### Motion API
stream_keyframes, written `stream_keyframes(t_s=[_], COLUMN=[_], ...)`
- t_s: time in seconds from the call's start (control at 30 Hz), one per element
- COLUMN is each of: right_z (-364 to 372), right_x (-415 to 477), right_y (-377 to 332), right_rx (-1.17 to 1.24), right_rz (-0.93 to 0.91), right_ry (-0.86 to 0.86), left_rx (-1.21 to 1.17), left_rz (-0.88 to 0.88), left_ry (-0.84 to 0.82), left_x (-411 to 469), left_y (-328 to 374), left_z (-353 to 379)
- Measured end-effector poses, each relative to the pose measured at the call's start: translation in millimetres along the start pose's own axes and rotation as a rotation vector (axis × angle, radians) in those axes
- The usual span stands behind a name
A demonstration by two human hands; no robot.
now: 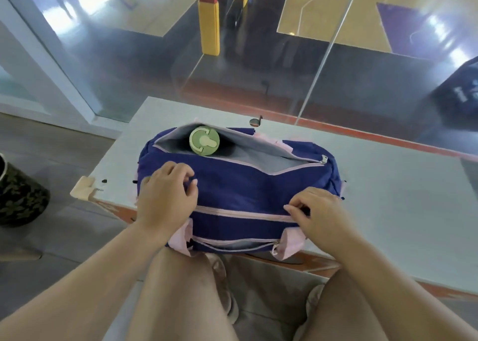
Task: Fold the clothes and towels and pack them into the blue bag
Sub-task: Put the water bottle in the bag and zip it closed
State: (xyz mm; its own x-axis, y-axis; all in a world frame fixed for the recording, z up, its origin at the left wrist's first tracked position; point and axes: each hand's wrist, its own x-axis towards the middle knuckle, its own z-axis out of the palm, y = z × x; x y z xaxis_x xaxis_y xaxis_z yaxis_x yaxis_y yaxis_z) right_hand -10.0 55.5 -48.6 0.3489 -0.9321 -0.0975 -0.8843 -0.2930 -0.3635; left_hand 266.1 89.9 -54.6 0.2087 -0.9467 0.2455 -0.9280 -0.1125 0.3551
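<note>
Left hand (165, 193) fingers grip the bag (245, 185), right hand (318, 211) fingers pinch its zip (245, 212) at the desk (388, 175) near edge (bottle (204, 140) in the open top), desk bare rightward.

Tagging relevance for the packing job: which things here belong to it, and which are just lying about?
Job:
- bag, top zip open
- left hand and right hand, both gripping it
- no loose clothes or towels show

Lying about:
- green-lidded bottle, inside the bag's open top
- patterned bin, on the floor
- bench, under the bag
</note>
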Motion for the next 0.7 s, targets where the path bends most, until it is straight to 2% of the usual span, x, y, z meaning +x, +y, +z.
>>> stream_keyframes(t_s=[0.17, 0.33, 0.53, 0.7], right_z=[-9.7, -17.6, -27.1, -30.7], right_x=[1.6, 17.0, 40.0, 48.8], right_y=[41.1, 70.5, 86.6, 87.6], right_rx=[-0.006, 0.125, 0.246, 0.357], right_rz=[0.19, 0.377, 0.408, 0.353], right_ry=[0.163, 0.172, 0.128, 0.117], left_rx=[-0.135, -0.167, 0.083, 0.079], left_rz=[0.3, 0.504, 0.448, 0.307], left_ry=[-0.16, -0.286, -0.517, -0.544], left_x=[14.5, 48.1, 84.9, 96.8], left_y=[68.9, 132.8, 195.1, 212.7], left_z=[22.6, 56.4, 83.7, 100.9])
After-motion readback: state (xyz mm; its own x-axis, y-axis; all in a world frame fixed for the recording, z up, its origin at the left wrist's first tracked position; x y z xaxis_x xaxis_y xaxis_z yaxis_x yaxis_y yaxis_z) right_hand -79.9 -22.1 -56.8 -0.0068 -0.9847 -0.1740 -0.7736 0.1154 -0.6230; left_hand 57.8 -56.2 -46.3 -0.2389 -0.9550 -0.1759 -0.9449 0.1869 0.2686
